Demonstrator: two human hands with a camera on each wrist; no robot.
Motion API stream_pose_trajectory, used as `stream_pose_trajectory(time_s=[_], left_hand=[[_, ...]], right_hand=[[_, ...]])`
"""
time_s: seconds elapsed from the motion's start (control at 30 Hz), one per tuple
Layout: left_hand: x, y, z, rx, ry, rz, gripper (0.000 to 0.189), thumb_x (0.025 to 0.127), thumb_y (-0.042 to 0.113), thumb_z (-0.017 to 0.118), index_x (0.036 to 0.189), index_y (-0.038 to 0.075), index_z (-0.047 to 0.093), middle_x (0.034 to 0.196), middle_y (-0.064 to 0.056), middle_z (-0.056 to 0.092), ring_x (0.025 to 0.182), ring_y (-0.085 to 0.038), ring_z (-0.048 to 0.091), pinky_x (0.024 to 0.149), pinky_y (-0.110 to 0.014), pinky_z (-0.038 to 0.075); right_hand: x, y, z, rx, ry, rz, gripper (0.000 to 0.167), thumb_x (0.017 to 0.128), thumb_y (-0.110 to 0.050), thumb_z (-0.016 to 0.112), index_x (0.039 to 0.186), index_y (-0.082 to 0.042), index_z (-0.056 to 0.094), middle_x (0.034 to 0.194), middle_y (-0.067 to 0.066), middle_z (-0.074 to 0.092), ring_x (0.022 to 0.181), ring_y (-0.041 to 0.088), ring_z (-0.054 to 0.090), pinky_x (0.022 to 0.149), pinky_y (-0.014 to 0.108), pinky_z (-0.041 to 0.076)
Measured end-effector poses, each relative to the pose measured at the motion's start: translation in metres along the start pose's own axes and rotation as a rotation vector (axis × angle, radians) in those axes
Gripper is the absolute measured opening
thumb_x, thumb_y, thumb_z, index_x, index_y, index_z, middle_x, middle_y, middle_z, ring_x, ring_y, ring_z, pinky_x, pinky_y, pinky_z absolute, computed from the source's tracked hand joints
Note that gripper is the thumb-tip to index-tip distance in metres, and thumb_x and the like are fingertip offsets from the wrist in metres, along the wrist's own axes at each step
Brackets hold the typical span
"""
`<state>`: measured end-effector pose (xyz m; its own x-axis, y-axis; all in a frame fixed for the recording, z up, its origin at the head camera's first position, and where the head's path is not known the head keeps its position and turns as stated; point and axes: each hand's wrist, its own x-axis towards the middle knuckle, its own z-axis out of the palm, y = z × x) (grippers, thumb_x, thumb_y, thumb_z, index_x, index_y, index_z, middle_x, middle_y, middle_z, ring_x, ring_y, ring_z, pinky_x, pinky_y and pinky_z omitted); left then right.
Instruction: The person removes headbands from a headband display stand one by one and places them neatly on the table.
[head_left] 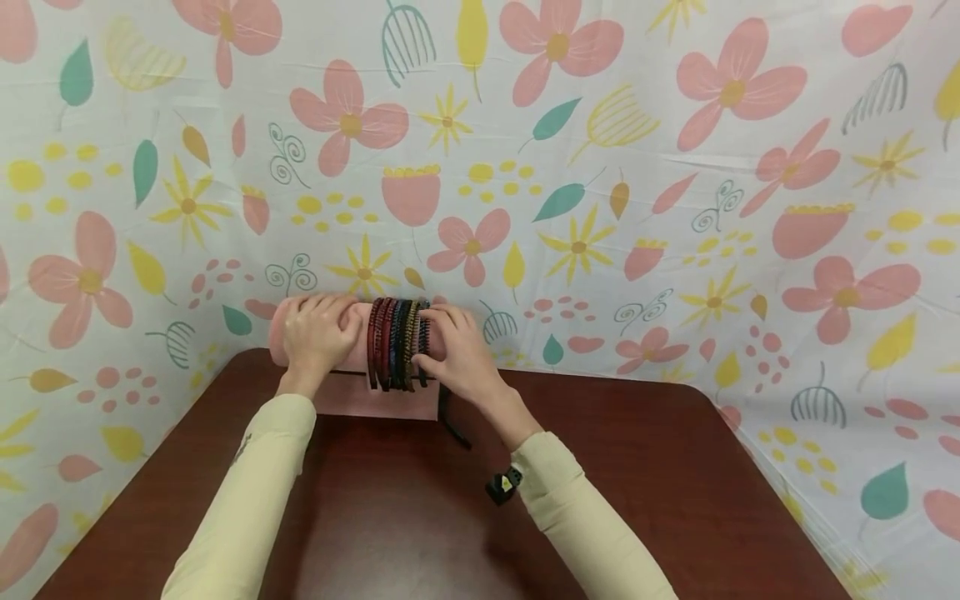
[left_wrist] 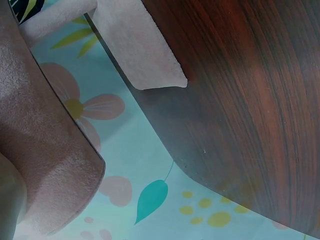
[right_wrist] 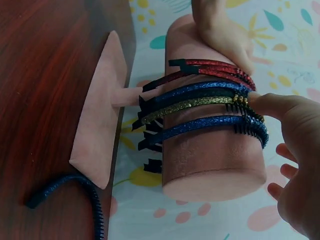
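Observation:
A pink plush headband holder point(head_left: 356, 321), a padded roll on a flat base point(head_left: 375, 404), stands at the table's back edge. Several glittery headbands, with red headbands point(right_wrist: 212, 67), a gold headband point(right_wrist: 185, 107) and blue headbands point(right_wrist: 200, 125), hang round the roll side by side. My left hand point(head_left: 318, 333) holds the roll's left end, its fingers bent over the top. Beside the rightmost headbands is my right hand point(head_left: 461, 354), thumb extended against the row and fingers reaching over the top. In the right wrist view, its thumb meets the band near the gold one.
A loose dark blue headband point(right_wrist: 75, 181) lies on the brown table point(head_left: 390, 517) by the base's right corner. Close behind hangs a flowered cloth point(head_left: 525, 167). A small black device point(head_left: 502, 486) is strapped at my right wrist.

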<state>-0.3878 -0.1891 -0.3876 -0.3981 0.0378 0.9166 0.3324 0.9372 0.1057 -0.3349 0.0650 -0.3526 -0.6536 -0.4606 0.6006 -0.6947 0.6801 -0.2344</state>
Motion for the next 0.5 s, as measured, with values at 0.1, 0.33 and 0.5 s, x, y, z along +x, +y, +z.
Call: stream_pose_trajectory(time_s=[0.1, 0.33, 0.5], left_hand=[[0.000, 0.002, 0.001, 0.003, 0.010, 0.004, 0.039, 0.091, 0.035, 0.045, 0.099, 0.015, 0.078, 0.102, -0.005, 0.077, 0.097, -0.029, 0.070, 0.096, -0.050, 0.048], [-0.003, 0.004, 0.001, -0.009, 0.003, 0.006, 0.039, 0.092, 0.034, 0.046, 0.099, 0.014, 0.078, 0.102, -0.005, 0.077, 0.096, -0.030, 0.070, 0.095, -0.051, 0.048], [-0.001, 0.001, -0.001, -0.005, 0.012, 0.002, 0.039, 0.091, 0.035, 0.046, 0.099, 0.014, 0.078, 0.102, -0.006, 0.077, 0.097, -0.030, 0.070, 0.095, -0.052, 0.048]], right_hand=[[0.004, 0.003, 0.001, -0.033, -0.024, -0.011, 0.067, 0.081, -0.030, 0.082, 0.138, -0.010, 0.052, 0.147, 0.013, 0.047, 0.139, 0.032, 0.041, 0.116, 0.047, 0.035], [0.010, 0.009, 0.004, -0.048, -0.105, 0.023, 0.078, 0.074, -0.036, 0.086, 0.138, -0.009, 0.049, 0.151, 0.012, 0.042, 0.144, 0.029, 0.036, 0.119, 0.046, 0.031], [0.014, 0.011, 0.005, -0.036, -0.201, 0.077, 0.087, 0.073, -0.040, 0.087, 0.143, -0.012, 0.043, 0.159, 0.010, 0.034, 0.151, 0.028, 0.025, 0.121, 0.052, 0.026]])
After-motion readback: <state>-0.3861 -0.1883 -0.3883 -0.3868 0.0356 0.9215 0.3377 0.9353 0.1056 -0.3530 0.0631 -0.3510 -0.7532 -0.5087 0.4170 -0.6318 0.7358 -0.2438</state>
